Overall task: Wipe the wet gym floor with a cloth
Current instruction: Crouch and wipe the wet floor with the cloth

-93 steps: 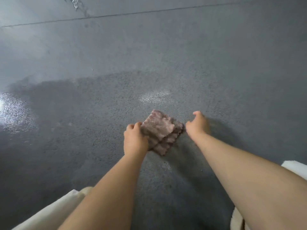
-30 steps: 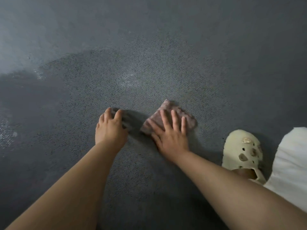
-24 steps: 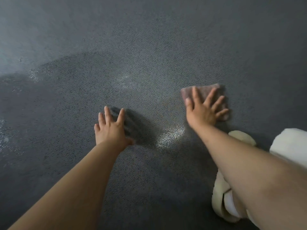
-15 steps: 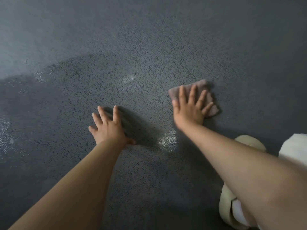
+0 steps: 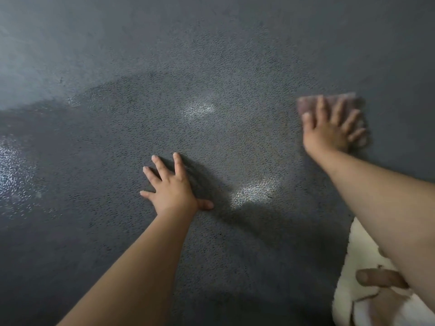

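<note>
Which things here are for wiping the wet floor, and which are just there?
For the job:
- cloth, pressed flat under the right hand
- wet floor, dark and shiny in patches
- left hand, flat on the floor, propping the person up

Just there:
- pale shoe at the lower right
- toe poking from it

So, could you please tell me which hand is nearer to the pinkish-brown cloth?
Right. The right hand lies flat on top of the pinkish-brown cloth, pressing it down. The left hand rests on the bare grey floor, well apart from it.
</note>
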Motion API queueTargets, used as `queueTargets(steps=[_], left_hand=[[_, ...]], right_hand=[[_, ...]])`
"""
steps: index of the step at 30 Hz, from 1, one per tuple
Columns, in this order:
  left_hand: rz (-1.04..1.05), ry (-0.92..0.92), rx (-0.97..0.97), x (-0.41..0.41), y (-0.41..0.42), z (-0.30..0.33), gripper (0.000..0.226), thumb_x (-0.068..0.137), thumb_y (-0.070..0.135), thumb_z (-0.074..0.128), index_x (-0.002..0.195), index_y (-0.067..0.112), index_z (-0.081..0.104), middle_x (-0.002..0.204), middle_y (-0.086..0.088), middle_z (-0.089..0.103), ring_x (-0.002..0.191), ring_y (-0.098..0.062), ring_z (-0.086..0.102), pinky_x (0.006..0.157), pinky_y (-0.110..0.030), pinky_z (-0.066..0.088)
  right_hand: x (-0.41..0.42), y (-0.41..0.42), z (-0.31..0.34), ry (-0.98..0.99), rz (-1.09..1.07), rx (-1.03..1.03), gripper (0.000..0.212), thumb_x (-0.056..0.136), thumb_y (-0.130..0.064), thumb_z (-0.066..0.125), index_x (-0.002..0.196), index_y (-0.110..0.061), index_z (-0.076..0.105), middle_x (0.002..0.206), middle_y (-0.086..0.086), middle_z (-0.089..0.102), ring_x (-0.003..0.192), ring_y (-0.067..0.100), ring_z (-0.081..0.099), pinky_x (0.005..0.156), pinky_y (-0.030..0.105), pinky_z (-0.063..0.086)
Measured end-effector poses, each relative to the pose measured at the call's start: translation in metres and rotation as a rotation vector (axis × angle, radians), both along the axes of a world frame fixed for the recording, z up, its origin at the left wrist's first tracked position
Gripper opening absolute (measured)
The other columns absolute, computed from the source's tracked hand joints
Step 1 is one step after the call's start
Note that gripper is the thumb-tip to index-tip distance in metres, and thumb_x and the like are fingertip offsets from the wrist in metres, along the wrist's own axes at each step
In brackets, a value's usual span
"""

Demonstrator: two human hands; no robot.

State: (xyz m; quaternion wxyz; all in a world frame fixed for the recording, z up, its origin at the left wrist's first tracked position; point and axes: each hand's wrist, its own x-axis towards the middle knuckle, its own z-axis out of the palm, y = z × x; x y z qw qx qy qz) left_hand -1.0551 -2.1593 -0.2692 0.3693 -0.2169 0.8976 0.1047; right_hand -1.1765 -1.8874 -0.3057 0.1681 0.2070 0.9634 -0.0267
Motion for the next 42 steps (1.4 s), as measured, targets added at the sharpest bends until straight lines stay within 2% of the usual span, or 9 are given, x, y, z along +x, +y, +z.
queueTargets(steps=[5,13,17,20,26,30,35,38,42], left_hand=[[0.028,0.005,0.003,-0.003,0.002,-0.001,0.141,0.054,0.053,0.084,0.148,0.027,-0.018,0.152,-0.013,-0.029,0.141,-0.039,-0.019,0.107,-0.066,0.015],[0.042,-0.010,0.003,-0.006,0.003,-0.001,0.141,0.053,0.052,0.085,0.149,0.025,-0.015,0.152,-0.013,-0.030,0.141,-0.040,-0.020,0.106,-0.067,0.016],[0.045,-0.026,0.014,-0.007,0.002,-0.001,0.141,0.054,0.053,0.084,0.148,0.025,-0.018,0.151,-0.014,-0.032,0.140,-0.040,-0.023,0.106,-0.067,0.015],[0.041,-0.028,0.016,-0.007,0.002,-0.001,0.142,0.054,0.054,0.084,0.148,0.025,-0.019,0.150,-0.015,-0.032,0.140,-0.041,-0.023,0.106,-0.068,0.015],[0.031,-0.046,0.024,-0.007,0.002,-0.001,0.142,0.055,0.055,0.082,0.146,0.024,-0.021,0.148,-0.018,-0.034,0.138,-0.043,-0.025,0.105,-0.069,0.015],[0.044,-0.059,0.026,-0.009,0.001,-0.003,0.142,0.056,0.055,0.082,0.146,0.023,-0.022,0.147,-0.019,-0.035,0.137,-0.044,-0.026,0.104,-0.070,0.013],[0.048,-0.056,0.031,-0.009,0.000,-0.004,0.139,0.056,0.051,0.083,0.147,0.023,-0.019,0.148,-0.019,-0.034,0.138,-0.044,-0.024,0.104,-0.070,0.013],[0.077,-0.017,0.060,-0.009,-0.001,-0.005,0.112,0.076,0.039,0.072,0.150,0.024,-0.012,0.149,-0.018,-0.033,0.138,-0.044,-0.025,0.105,-0.071,0.013],[0.063,-0.053,0.036,-0.010,-0.001,-0.007,0.130,0.065,0.047,0.080,0.147,0.024,-0.018,0.147,-0.018,-0.035,0.137,-0.044,-0.026,0.104,-0.070,0.012]], right_hand=[[-0.032,-0.023,0.005,0.007,-0.280,-0.056,0.058,0.098,-0.053,0.016,0.151,-0.036,0.001,0.159,0.005,-0.011,0.142,0.043,-0.015,0.107,0.069,-0.006],[0.014,-0.214,0.005,-0.053,0.914,-0.161,0.056,0.098,-0.054,0.017,0.149,-0.041,-0.002,0.159,0.002,-0.014,0.141,0.041,-0.018,0.104,0.068,-0.013],[-0.003,-0.224,0.007,-0.076,1.160,-0.158,0.055,0.097,-0.057,0.020,0.148,-0.045,0.002,0.159,-0.003,-0.015,0.143,0.036,-0.017,0.108,0.064,-0.010],[-0.043,-0.196,0.006,-0.054,0.996,-0.107,0.055,0.097,-0.057,0.015,0.148,-0.045,-0.002,0.159,-0.002,-0.014,0.143,0.036,-0.015,0.110,0.061,-0.009],[-0.096,-0.093,0.002,0.006,0.144,-0.032,0.059,0.096,-0.059,0.014,0.150,-0.040,-0.001,0.159,0.000,-0.011,0.143,0.038,-0.014,0.110,0.063,-0.007],[-0.088,-0.138,-0.002,0.055,0.065,-0.054,0.063,0.095,-0.058,0.022,0.151,-0.035,0.005,0.160,0.005,-0.007,0.142,0.042,-0.014,0.108,0.067,-0.009],[-0.058,-0.246,0.004,-0.023,0.635,-0.142,0.057,0.098,-0.055,0.013,0.148,-0.039,-0.008,0.157,0.005,-0.017,0.139,0.044,-0.021,0.104,0.069,-0.015],[-0.027,-0.286,0.007,-0.100,1.019,-0.190,0.056,0.098,-0.055,0.015,0.148,-0.042,-0.005,0.157,0.002,-0.020,0.139,0.042,-0.024,0.103,0.067,-0.017],[-0.034,-0.270,0.006,-0.061,1.127,-0.181,0.054,0.098,-0.055,0.021,0.147,-0.046,0.001,0.158,-0.002,-0.016,0.143,0.036,-0.018,0.109,0.061,-0.012]])
